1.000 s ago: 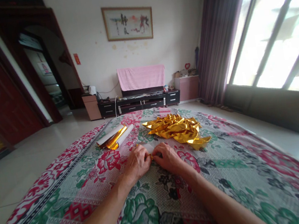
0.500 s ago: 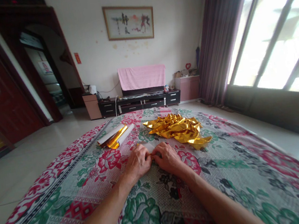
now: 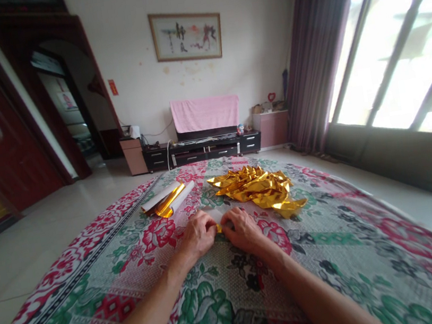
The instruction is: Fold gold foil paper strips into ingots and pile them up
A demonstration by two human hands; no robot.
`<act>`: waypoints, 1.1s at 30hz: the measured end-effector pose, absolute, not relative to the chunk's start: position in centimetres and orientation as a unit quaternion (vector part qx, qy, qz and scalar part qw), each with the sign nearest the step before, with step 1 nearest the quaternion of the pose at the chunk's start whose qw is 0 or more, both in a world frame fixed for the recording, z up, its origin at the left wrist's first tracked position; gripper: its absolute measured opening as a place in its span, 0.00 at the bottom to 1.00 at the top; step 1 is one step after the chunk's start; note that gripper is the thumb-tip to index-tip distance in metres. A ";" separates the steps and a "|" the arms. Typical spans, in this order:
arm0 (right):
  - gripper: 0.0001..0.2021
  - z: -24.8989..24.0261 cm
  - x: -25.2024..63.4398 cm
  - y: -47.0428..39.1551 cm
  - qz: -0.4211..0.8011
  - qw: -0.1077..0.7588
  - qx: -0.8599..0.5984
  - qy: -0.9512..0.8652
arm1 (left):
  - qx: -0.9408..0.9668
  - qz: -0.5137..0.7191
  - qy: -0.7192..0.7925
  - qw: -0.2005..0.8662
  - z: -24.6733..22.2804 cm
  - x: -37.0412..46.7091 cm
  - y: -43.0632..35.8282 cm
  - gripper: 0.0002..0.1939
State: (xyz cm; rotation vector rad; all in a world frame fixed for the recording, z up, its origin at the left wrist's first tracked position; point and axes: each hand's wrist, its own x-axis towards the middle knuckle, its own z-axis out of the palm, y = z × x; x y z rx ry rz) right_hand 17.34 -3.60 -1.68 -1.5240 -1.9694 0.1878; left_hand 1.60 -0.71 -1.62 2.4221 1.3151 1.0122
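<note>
More gold peeks out, baring the fold: left hand [image 3: 198,233] and right hand [image 3: 243,228], fingers closed, pinch the foil sheet [image 3: 219,228] over the desk [image 3: 328,216]; gold pile [image 3: 259,187] beyond right, rolls [image 3: 171,199] beyond left.

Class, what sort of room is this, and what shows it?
Probably a home's living room: a framed picture hangs on the wall, a pink cloth drapes over something on a low black cabinet.
</note>
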 end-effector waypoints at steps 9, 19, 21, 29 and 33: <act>0.05 -1.4 17.3 -3.7 0.079 0.309 -0.582 -0.748 | 0.822 0.342 0.447 0.092 -1.9 1.5 -0.5 0.04; 0.09 -1.2 17.4 -3.8 0.078 0.304 -0.552 -0.773 | 0.824 0.343 0.435 0.115 -2.0 1.3 -0.1 0.06; 0.08 -1.2 17.5 -3.8 0.074 0.306 -0.550 -0.774 | 0.831 0.337 0.425 0.126 -1.8 1.1 0.0 0.06; 0.08 -1.5 17.6 -3.7 0.069 0.307 -0.549 -0.774 | 0.848 0.329 0.388 0.147 -2.1 0.3 0.6 0.08; 0.08 -1.6 17.7 -3.5 0.067 0.311 -0.542 -0.778 | 0.854 0.316 0.376 0.172 -1.9 0.1 0.7 0.10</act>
